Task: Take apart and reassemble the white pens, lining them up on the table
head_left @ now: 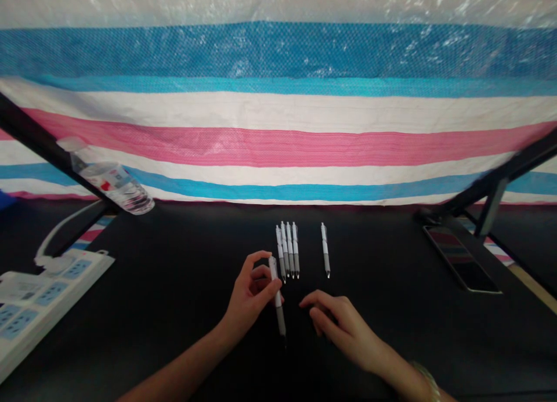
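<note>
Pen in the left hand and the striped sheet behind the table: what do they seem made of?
The pen in the left hand looks like glossy white plastic with a matte grey grip, perhaps rubber; the small tip is too small to tell. The striped sheet looks like woven plastic tarpaulin, judging by its fine weave pattern and slight sheen.

Six pens (325, 250) are in view: four side by side, one alone to their right, and one in the left hand (250, 294). There are two hands, and the right hand (337, 326) holds none. There is also one bottle (111, 181), one power strip (47, 297) and one phone (461, 260).
</note>
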Demonstrator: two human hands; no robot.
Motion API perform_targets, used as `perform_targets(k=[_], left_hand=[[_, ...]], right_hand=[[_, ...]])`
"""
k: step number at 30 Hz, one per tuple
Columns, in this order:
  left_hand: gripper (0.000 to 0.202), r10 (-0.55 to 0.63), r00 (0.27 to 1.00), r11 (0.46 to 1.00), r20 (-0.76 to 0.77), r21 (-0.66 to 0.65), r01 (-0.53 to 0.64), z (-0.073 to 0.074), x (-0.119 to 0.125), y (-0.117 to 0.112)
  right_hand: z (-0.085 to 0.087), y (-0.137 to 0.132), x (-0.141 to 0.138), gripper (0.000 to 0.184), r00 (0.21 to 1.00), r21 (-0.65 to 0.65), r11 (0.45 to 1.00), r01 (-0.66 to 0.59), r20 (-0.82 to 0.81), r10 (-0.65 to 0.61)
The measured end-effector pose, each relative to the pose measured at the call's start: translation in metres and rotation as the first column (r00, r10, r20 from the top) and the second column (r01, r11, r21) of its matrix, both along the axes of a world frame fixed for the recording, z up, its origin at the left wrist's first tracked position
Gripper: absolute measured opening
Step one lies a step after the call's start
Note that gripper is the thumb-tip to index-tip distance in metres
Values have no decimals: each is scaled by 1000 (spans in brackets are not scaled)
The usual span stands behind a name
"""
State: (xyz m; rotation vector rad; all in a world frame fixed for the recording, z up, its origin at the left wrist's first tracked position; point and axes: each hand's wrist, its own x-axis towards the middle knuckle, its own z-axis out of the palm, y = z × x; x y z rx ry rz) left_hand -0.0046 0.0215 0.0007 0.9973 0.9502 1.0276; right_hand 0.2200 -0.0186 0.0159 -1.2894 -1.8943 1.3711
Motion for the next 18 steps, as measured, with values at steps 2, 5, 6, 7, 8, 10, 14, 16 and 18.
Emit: perform_targets(k=[2, 5, 6, 7, 8, 10, 14, 16, 18], left_hand=[[54, 11, 1000, 1000, -1, -11, -11, 0, 0, 0], [57, 36, 999, 999, -3, -32, -36, 1, 1, 1], [58, 40, 999, 999, -1, -35, -40, 1, 1, 1], [58, 41, 999, 999, 1, -35, -41, 1, 1, 1], [58, 39, 999, 999, 1, -35, -39, 1, 1, 2], [56, 31, 1000, 999, -5, -31, -31, 1, 1, 2], [56, 25, 999, 999, -30, -31, -26, 2, 3, 1], [60, 32, 998, 998, -50, -44, -34, 3, 5, 1], [64, 36, 996, 998, -77, -49, -40, 5, 5, 3]], right_hand=[[0, 0, 0, 30, 1000, 5, 1000, 1, 5, -1], [0, -1, 0, 30, 1000, 12, 1000, 0, 6, 0], [0, -2, 0, 30, 1000, 15, 1000, -1, 6, 1], [0, -2, 0, 30, 1000, 18, 1000, -1, 6, 1], [-1, -2, 0, 30, 1000, 19, 1000, -1, 5, 1], [-2, -2, -1, 29, 1000, 19, 1000, 0, 6, 0], [-3, -1, -1, 24, 1000, 27, 1000, -1, 20, 0], [-5, -1, -2, 20, 1000, 27, 1000, -4, 30, 3], [-6, -1, -2, 16, 999, 26, 1000, -2, 34, 1]])
